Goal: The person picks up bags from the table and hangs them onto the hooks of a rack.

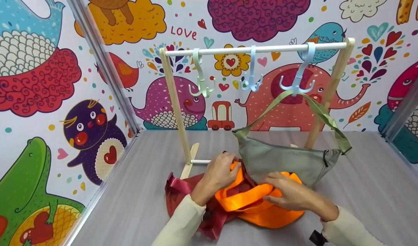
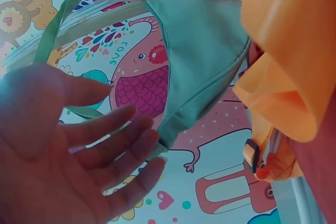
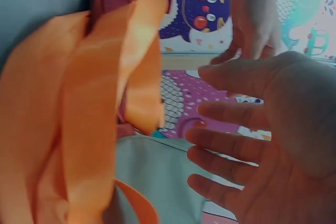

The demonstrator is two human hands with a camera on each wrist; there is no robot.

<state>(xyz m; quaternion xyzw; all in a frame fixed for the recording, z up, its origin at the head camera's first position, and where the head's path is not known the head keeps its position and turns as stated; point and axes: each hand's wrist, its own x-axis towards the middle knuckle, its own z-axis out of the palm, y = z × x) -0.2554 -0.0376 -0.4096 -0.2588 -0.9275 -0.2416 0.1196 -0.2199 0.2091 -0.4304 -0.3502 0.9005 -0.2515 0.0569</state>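
An orange bag (image 1: 273, 217) with a wide looped strap (image 1: 241, 201) lies on top of a dark red bag (image 1: 181, 191). My left hand (image 1: 222, 171) is over the strap's upper left part; the left wrist view shows that palm (image 2: 58, 145) with fingers loosely spread and nothing between them. On the other side my right hand (image 1: 289, 191) hovers over the orange bag, its relaxed fingers (image 3: 231, 145) apart from the strap in the right wrist view. Just behind both hands, a grey-green bag (image 1: 280, 160) hangs by its light green strap (image 1: 323, 112).
A wooden rack with a white bar (image 1: 226, 50) stands behind the bags. The green bag's strap loops on the right blue hook (image 1: 299, 73); a middle blue hook (image 1: 252, 75) and a pale green hook (image 1: 200, 77) hang beside it. Printed walls enclose the grey table (image 1: 127, 198).
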